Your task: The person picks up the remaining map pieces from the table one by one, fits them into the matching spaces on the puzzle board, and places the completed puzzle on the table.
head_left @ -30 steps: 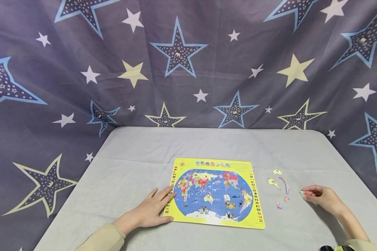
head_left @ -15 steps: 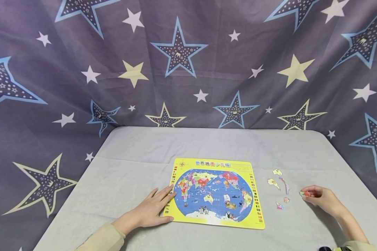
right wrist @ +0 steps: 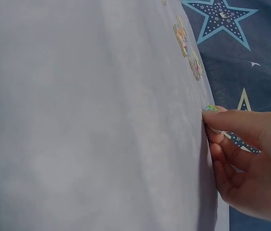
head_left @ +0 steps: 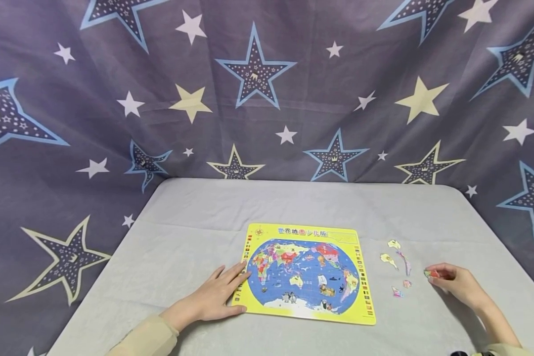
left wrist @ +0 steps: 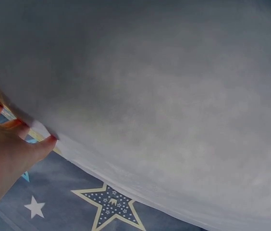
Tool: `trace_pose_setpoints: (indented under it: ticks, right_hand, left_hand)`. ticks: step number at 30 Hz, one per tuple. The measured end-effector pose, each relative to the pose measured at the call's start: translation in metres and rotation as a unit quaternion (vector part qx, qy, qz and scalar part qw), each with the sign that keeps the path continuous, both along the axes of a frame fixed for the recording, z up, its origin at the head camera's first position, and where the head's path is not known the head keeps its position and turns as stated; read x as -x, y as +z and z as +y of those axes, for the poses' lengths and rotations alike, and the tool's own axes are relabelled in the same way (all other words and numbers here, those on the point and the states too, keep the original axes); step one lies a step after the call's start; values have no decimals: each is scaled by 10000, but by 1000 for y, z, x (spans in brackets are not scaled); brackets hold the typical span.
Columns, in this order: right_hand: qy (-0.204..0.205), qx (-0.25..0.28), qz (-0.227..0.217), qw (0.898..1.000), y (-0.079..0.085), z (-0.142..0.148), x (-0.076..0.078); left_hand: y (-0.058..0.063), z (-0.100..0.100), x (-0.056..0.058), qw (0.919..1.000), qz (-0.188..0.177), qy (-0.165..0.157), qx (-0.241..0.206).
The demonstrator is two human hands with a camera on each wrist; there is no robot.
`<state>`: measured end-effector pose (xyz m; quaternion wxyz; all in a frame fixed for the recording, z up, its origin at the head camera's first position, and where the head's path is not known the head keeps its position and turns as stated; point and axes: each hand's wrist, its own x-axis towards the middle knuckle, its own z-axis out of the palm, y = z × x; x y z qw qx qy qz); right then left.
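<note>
A yellow-bordered world map puzzle board lies on the grey-covered table. My left hand rests its spread fingers on the board's left edge; in the left wrist view the same hand shows at the lower left. To the right, my right hand pinches a small red and green puzzle piece between thumb and fingers. In the right wrist view the hand hides most of that piece. Between board and right hand lie several loose pieces, among them a pale yellow one and a long purple one.
A grey cloth covers the table. Behind it and along the sides hangs a dark curtain printed with stars. Near the bottom right edge a dark object shows only in part, by the right sleeve.
The red and green piece has turned slightly in my right hand's fingers. The left hand stays on the board. The head view has shifted a little.
</note>
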<state>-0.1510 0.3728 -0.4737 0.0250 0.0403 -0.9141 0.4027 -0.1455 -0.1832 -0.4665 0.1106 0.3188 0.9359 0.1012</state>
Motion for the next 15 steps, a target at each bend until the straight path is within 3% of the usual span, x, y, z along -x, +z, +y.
trace_pose_setpoints:
  ticks: [15]
  right_hand:
    - [-78,-30,187,9998,14,-11,3]
  left_hand:
    - [-1,0,0,10000,-20,-1,-23]
